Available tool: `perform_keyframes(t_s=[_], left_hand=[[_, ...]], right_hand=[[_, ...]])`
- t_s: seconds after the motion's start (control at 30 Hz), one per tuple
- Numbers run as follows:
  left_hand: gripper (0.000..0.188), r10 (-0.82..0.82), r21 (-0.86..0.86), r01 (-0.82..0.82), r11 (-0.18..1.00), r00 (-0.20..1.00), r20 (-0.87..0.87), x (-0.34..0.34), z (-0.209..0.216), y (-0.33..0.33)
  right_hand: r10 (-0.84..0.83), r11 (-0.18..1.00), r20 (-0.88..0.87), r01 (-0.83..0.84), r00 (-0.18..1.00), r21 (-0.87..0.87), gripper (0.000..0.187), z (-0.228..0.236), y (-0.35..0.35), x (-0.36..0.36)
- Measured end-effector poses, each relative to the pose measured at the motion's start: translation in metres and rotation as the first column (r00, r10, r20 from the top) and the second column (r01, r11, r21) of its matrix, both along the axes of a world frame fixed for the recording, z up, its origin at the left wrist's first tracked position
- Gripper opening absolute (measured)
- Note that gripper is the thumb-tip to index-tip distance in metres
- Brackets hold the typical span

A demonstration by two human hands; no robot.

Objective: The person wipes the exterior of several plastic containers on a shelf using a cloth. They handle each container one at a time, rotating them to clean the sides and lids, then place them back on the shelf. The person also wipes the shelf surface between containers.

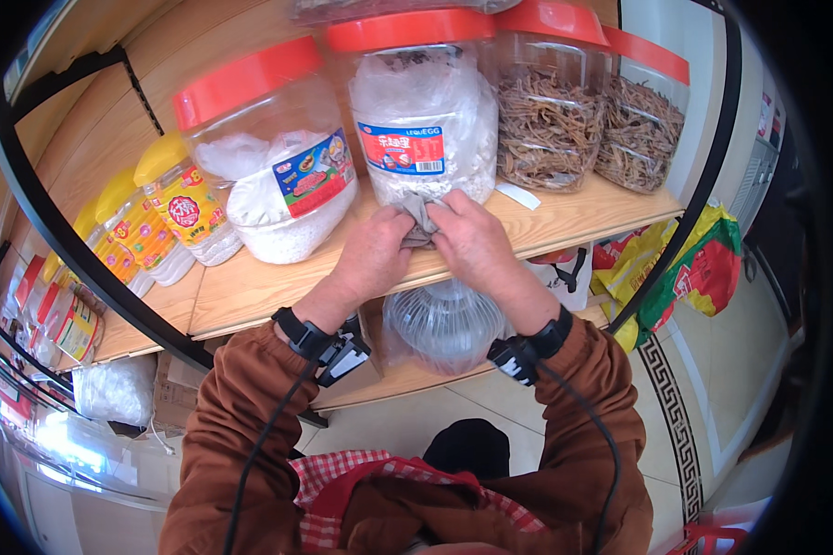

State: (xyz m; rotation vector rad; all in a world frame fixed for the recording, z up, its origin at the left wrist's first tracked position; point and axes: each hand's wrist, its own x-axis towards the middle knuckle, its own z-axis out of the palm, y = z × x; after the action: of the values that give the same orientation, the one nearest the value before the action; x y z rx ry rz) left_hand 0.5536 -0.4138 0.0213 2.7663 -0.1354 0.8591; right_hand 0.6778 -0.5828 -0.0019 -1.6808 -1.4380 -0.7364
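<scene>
My left hand [377, 248] and my right hand [475, 239] meet at the front edge of a wooden shelf [268, 287]. Bunched between them is a grey cloth [420, 220], with the fingers of both hands closed on it. Right behind the cloth stands a big clear jar [426, 111] with a red lid, holding a white bagged substance. To its left, another red-lidded jar [292, 194] holds white powder or grains. A small white slip [518, 195] lies on the shelf beside my right hand.
Two red-lidded jars of brown dried strips, one nearer [548, 120] and one at the end [640, 129], stand at right. Several yellow-capped bottles [183, 205] line the left. Black shelf posts [65, 222] flank the shelf. Below sit a clear ribbed container [442, 326] and a yellow-green bag [699, 268].
</scene>
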Motion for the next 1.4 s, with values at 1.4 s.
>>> perform_keyframes(t_s=[1.4], left_hand=[[0.054, -0.109, -0.171, 0.102, 0.980, 0.993, -0.036, -0.074, -0.002, 0.022]], right_hand=[[-0.291, 0.954, -0.038, 0.293, 0.956, 0.060, 0.034, -0.006, -0.034, 0.041]])
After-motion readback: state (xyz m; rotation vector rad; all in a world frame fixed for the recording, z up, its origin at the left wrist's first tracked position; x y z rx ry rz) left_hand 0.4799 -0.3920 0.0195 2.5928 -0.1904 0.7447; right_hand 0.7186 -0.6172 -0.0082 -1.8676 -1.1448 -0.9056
